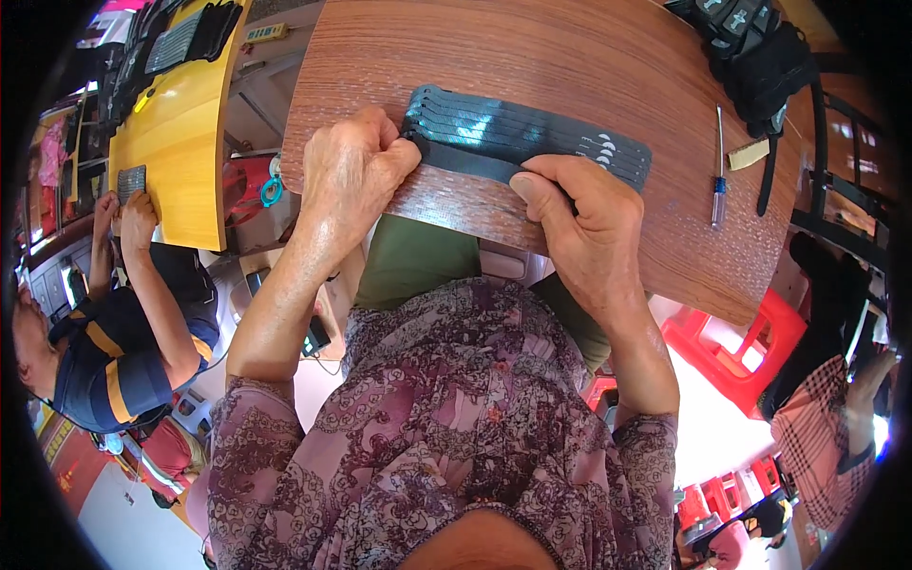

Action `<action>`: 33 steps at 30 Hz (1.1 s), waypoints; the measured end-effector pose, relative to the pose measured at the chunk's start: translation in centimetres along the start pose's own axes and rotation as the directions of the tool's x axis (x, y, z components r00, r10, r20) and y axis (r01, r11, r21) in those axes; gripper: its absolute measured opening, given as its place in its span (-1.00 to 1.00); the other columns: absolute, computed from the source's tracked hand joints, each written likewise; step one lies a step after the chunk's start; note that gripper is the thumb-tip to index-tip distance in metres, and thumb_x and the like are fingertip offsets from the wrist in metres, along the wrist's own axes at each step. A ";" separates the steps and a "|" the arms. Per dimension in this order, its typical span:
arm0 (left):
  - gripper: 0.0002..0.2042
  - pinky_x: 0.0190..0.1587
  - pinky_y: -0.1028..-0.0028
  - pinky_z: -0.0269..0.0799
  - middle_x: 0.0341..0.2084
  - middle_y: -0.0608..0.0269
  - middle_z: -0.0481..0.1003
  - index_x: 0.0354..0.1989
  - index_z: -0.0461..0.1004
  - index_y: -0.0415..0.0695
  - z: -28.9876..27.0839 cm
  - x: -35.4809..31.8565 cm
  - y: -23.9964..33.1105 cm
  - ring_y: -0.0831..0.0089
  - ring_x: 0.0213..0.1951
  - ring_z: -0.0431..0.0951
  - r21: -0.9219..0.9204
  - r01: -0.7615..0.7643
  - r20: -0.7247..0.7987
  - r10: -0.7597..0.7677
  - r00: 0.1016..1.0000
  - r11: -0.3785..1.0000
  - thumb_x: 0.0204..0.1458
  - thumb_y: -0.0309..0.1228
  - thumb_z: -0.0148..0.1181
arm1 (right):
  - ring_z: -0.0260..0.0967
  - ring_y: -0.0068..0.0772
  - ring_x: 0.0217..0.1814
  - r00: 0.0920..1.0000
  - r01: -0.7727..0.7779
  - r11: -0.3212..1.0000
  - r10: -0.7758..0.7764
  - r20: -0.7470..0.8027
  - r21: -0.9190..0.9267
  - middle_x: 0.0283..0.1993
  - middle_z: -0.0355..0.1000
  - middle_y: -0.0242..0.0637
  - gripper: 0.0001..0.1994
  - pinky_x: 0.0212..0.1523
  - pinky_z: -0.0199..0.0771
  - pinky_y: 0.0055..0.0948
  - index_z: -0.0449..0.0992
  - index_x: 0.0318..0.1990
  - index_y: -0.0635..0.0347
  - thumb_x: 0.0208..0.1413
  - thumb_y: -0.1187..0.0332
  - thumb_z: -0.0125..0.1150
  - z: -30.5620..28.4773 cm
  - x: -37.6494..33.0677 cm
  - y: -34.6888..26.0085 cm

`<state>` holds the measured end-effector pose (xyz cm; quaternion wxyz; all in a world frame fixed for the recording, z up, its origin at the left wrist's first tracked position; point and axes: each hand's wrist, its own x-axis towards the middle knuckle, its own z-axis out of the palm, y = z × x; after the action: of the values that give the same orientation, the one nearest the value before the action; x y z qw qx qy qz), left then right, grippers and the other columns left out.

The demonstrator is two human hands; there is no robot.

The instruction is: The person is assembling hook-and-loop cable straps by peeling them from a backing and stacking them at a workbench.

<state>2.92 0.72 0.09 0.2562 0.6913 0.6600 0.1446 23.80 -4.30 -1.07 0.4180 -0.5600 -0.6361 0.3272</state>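
Several flat black straps lie side by side on the brown wooden table, with small loops at their left ends and white crescent marks near the right. The nearest strap runs between my two hands along the row's near side. My left hand is closed in a fist on its left end, beside the looped ends. Further right, my right hand pinches the same strap between thumb and bent forefinger. What lies under my fingers is hidden.
A screwdriver with a clear blue handle and a pale small block lie to the right. Black strap bundles are piled at the far right corner. A co-worker sits left at a yellow table. Red stools stand right.
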 end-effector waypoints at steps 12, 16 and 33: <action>-0.85 -0.62 0.48 0.25 -0.81 0.25 0.40 -0.56 0.45 -0.22 -0.1 -0.3 -0.5 0.55 -0.74 0.39 -0.044 0.008 -0.016 -0.009 1.000 0.999 -0.15 -0.38 0.10 | 0.40 -0.06 -0.45 1.000 -0.015 0.998 0.015 -0.014 -0.060 -0.52 0.43 -0.11 -0.90 -0.41 0.36 -0.22 0.49 -0.46 0.26 -0.06 0.43 0.27 0.4 0.0 -0.2; -0.86 -0.65 0.54 0.27 -0.80 0.30 0.40 -0.54 0.47 -0.21 -0.2 -0.3 -0.6 0.60 -0.73 0.37 -0.110 0.075 0.024 -0.073 0.997 0.991 -0.14 -0.38 0.10 | 0.41 -0.07 -0.44 0.999 -0.042 0.996 0.041 -0.013 -0.075 -0.51 0.43 -0.12 -0.89 -0.41 0.36 -0.22 0.50 -0.45 0.24 -0.04 0.40 0.26 0.5 0.0 -0.2; -0.91 -0.68 0.48 0.28 -0.80 0.24 0.39 -0.54 0.47 -0.26 -0.3 -0.4 -0.5 0.56 -0.73 0.40 -0.353 0.245 0.140 -0.208 0.968 0.903 -0.16 -0.49 0.08 | 0.40 -0.07 -0.44 0.999 -0.035 0.994 0.035 -0.007 -0.104 -0.50 0.42 -0.13 -0.88 -0.42 0.35 -0.20 0.48 -0.44 0.22 -0.01 0.38 0.23 0.6 -0.1 0.0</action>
<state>2.31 0.38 0.14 0.4285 0.5561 0.6835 0.2001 23.25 -4.32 -1.33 0.3843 -0.5929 -0.6412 0.2994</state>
